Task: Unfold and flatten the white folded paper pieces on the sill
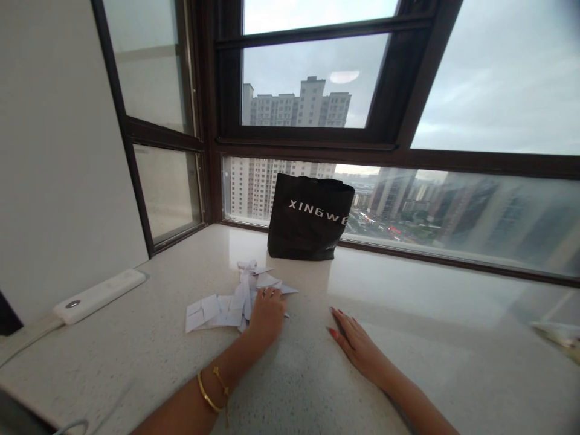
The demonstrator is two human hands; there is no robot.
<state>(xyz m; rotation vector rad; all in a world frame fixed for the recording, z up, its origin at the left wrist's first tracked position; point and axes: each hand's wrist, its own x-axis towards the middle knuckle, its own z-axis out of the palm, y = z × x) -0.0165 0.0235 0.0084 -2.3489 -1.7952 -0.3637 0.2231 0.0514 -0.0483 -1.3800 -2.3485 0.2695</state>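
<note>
Several white folded pieces of paper lie in a loose heap on the speckled white counter. My left hand, with gold bracelets at the wrist, is at the right side of the heap. Its fingers curl down over the paper, and white edges show around them; the fingertips are partly hidden. To the right, my right hand rests on the bare counter with its red-nailed fingers stretched out and the thumb apart. It holds nothing.
A black bag with white lettering stands upright behind the paper, near the window. A white power strip with a cable lies along the left wall. A blurred object sits at the right edge. Dark window frames border the counter.
</note>
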